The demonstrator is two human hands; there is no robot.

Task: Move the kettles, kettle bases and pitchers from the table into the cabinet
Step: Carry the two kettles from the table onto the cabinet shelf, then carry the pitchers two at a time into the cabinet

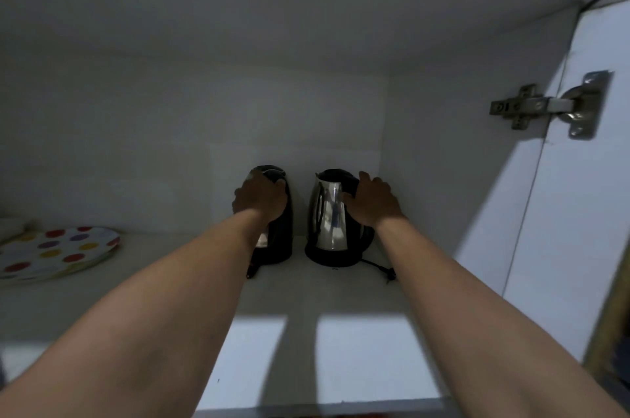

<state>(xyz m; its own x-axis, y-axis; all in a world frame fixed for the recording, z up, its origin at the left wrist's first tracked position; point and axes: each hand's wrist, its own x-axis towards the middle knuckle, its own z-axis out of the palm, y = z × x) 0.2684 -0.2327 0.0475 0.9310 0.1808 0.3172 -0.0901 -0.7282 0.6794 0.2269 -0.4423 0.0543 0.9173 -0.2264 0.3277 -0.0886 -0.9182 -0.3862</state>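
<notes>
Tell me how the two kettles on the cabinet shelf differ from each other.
The left kettle shows mostly black toward the camera, while the right kettle shows a shiny steel body. The left hand grips the left kettle over its top; the right hand holds the right kettle at its black handle. Only the right kettle has a cord trailing beside it. Both stand upright, apart.

Shelf (177,281) lies bare between my left grip (260,199) and the spotted plate (58,254); side wall (426,161) stands near my right grip (373,202).

Cabinet shelf (341,332) bears black kettle (281,240); steel kettle (329,213) on base (332,258); spotted plate (51,254) leftward.
</notes>
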